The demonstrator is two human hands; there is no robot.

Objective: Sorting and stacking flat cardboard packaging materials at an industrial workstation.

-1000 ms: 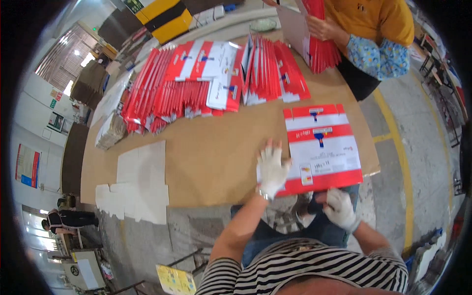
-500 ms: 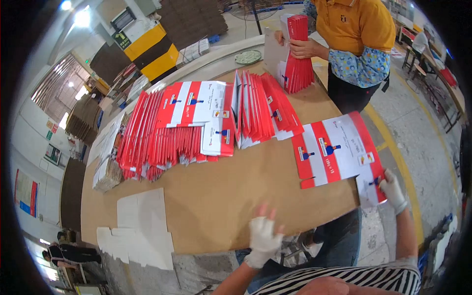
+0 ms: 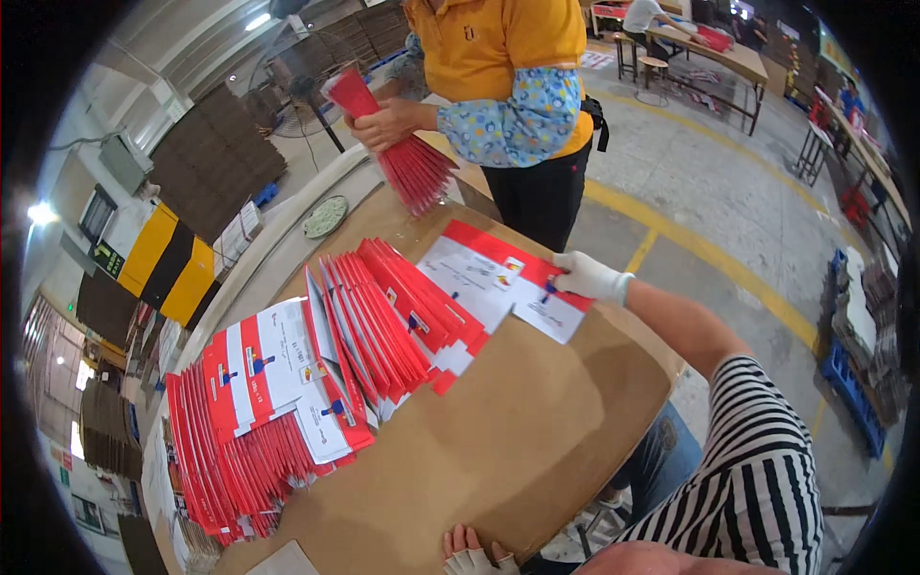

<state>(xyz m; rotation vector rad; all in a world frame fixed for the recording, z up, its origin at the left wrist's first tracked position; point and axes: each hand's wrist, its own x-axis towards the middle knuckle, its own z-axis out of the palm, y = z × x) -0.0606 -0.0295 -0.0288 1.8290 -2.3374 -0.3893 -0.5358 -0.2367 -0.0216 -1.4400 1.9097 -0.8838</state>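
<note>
Head view: brown table (image 3: 537, 431) as landmark. Fanned red-and-white cartons (image 3: 316, 383) cover its left part. A co-worker (image 3: 508, 86) beyond its far edge grips a red bundle (image 3: 407, 158). One flat carton (image 3: 498, 283) lies near its far right edge, pinched by the gloved right hand (image 3: 586, 278). The left hand (image 3: 474, 556), fingers slightly spread, rests on its near edge.

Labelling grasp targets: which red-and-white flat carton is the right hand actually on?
The lone flat carton lying face-up on top of the fanned stack; the right hand grips its far edge. The other cartons sit in overlapped rows, untouched.
</note>
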